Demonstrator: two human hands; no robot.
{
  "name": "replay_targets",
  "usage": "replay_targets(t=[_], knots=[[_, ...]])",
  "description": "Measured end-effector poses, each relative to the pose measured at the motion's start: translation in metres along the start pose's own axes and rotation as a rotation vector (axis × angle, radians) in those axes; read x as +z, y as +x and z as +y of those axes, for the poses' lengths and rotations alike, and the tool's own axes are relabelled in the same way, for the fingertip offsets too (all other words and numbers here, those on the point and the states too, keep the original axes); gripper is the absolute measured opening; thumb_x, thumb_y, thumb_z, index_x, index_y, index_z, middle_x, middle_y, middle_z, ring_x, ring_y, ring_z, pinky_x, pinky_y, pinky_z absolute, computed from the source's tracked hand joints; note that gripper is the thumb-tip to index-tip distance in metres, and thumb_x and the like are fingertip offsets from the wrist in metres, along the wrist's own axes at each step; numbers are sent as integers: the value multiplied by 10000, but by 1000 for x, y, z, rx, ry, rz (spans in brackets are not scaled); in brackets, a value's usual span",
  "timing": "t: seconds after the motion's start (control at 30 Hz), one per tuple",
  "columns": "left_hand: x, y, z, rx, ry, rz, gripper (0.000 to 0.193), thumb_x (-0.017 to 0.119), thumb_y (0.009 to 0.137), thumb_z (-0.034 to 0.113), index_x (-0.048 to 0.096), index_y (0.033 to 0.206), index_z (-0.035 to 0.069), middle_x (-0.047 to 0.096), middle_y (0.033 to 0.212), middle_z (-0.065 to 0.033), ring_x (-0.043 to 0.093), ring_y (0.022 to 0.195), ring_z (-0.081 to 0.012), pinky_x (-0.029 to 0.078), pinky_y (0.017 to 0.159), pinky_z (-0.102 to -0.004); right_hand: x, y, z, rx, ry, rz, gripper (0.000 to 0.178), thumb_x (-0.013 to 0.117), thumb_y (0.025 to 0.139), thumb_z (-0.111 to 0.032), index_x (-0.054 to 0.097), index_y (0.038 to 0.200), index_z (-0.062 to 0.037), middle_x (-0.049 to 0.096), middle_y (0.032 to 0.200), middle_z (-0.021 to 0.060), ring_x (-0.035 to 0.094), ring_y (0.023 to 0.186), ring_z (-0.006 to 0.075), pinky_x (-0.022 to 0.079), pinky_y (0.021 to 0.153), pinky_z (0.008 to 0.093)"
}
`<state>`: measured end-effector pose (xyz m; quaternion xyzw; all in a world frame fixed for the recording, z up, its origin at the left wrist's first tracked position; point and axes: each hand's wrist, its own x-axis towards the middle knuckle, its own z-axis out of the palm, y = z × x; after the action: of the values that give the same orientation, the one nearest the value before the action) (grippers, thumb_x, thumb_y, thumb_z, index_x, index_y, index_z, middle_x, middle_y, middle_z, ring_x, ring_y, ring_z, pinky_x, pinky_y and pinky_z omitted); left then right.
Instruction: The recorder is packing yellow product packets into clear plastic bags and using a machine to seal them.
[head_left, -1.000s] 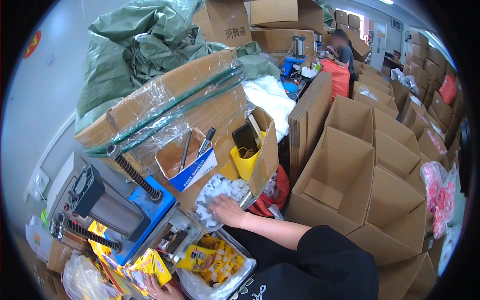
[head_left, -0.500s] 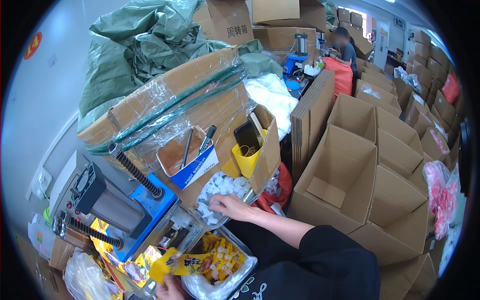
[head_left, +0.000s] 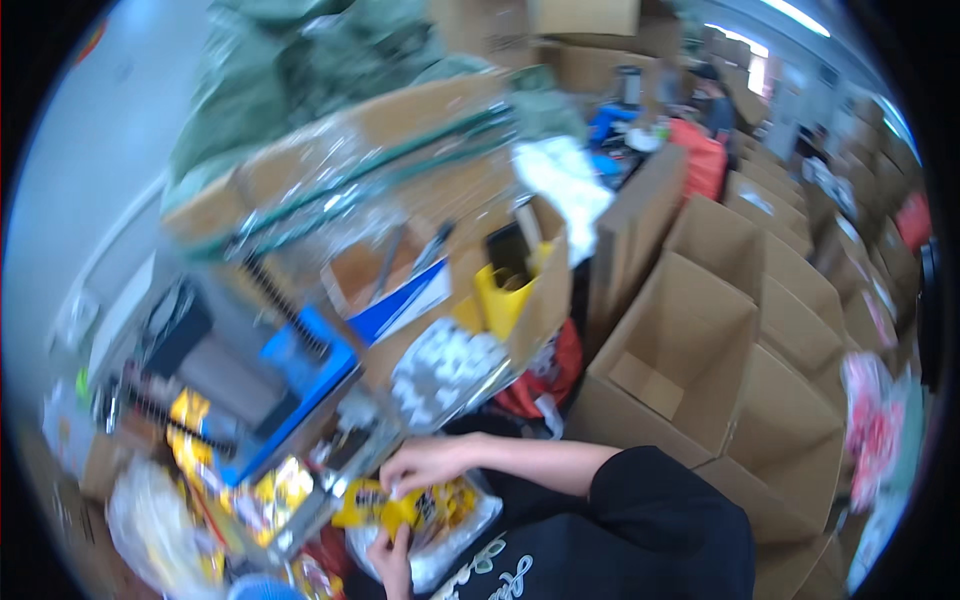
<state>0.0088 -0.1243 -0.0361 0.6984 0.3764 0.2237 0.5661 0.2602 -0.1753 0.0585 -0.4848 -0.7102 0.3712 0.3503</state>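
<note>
My left hand (head_left: 391, 552) pinches a yellow printed plastic pouch (head_left: 403, 515) from below. Above it, my right hand (head_left: 428, 464) is closed at the pouch's upper edge, with a small white plastic piece (head_left: 396, 493) at its fingertips. Blur hides whether the piece touches the pouch. Both hands are over a bin lined with clear plastic (head_left: 478, 526), which holds more yellow pouches (head_left: 452, 499) with white fittings. Beyond my right hand lies a heap of small white plastic pieces (head_left: 445, 365) in a tray.
A blue-based press (head_left: 310, 395) with spring-wound posts stands at the left. Behind the tray are a blue-and-white pen box (head_left: 400, 305) and a yellow container (head_left: 505, 300). Open cardboard boxes (head_left: 680, 345) line the right. Another person (head_left: 712, 100) is at the far back.
My right hand has moved from the white pieces down to the pouch, carrying a white piece. My left hand has shifted right with the pouch, over the bin. The view has tilted and blurred.
</note>
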Motion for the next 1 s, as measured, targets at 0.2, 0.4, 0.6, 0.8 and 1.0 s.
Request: replay_targets(t=[0.2,0.4,0.6,0.8,1.0], knots=[[6,15,13,56,113,-41,217,686,879,167,678,926,-45,678,787,-50,569,707,-75,468,650,-257,-8,-8,4,165,-153,11,265,598,906,-208,630,1108,-38,687,1028,125,664,983,246,499,848,356],[7,10,7,-28,-243,-63,225,673,909,185,703,979,-26,699,890,-27,609,799,-60,501,734,-218,8,2,6,236,200,86,247,640,911,-200,644,1097,-37,676,948,63,625,861,125,496,782,284],[8,33,36,-115,-378,96,231,673,901,198,705,918,-30,660,757,7,530,629,-23,418,559,-201,2,8,-5,275,56,425,403,644,897,-156,553,1275,-53,677,1090,93,633,911,143,492,823,296],[9,82,51,-223,-834,176,226,653,899,140,660,1000,-62,692,895,-90,654,707,-127,506,626,-255,-30,-21,-15,340,-489,617,226,632,892,-144,653,1082,-23,680,951,121,646,839,179,498,771,303],[-1,92,54,-200,-727,196,237,628,914,147,649,1058,-41,687,992,-100,659,814,-174,522,709,-289,63,-14,71,194,-315,-277,293,654,830,-279,680,1087,-141,671,1055,117,604,1034,315,484,875,423]])
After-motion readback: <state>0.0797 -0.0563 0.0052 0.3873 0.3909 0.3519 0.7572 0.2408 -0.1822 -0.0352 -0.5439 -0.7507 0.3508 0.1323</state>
